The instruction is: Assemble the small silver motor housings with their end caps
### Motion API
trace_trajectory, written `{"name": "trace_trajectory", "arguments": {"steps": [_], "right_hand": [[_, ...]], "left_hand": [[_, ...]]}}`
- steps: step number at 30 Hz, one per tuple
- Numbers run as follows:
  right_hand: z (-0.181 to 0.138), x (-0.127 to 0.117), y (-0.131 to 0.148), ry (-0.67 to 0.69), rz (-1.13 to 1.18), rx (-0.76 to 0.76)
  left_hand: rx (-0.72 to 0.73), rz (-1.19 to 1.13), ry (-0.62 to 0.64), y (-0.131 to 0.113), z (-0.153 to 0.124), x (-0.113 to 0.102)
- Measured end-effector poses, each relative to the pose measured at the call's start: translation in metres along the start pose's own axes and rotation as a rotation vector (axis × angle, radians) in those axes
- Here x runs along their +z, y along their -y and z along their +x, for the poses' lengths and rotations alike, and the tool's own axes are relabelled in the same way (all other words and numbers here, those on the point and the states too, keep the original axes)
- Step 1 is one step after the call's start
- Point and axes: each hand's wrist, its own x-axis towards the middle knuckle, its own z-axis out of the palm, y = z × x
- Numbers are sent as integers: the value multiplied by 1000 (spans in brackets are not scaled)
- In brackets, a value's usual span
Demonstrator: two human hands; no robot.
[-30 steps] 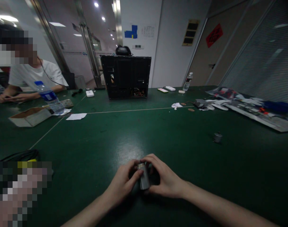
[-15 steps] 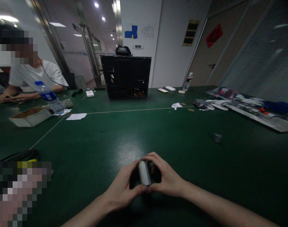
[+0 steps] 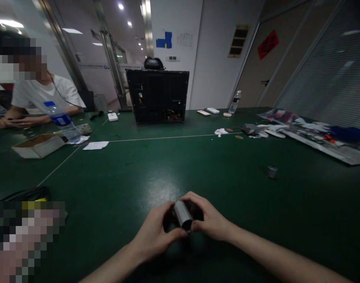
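Observation:
A silver metal cylinder (image 3: 182,214) is held between my two hands above the green table (image 3: 132,169). It lies tilted, and its near end shows a dark round opening. My left hand (image 3: 159,228) grips it from the left, with the thumb at the near end and the fingers partly hidden behind. From the right, my right hand (image 3: 207,216) closes on it, thumb by the open end and fingers at the far end. A small grey metal motor-like part (image 3: 272,171) stands apart to the right on the table.
A black computer case (image 3: 159,96) stands at the back. At left are an open box (image 3: 39,147), a water bottle (image 3: 61,122), a paper piece (image 3: 95,146) and black cable (image 3: 29,193). A person in a white shirt (image 3: 61,92) sits there. A cluttered board (image 3: 330,147) lies right.
The cylinder has tipped in my hands, so its near end now shows a dark opening. My right thumb has shifted slightly up and right. The things on the table stay put.

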Motion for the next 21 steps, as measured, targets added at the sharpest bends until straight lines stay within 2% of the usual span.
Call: {"name": "trace_trajectory", "arguments": {"steps": [8, 16, 21], "right_hand": [[1, 0, 4, -20, -25, 38], [1, 0, 3, 13, -38, 2], [2, 0, 7, 21, -72, 16]], "left_hand": [[26, 24, 10, -3, 1, -2], [40, 76, -57, 8, 2, 0], [58, 85, -54, 12, 2, -1]]}}
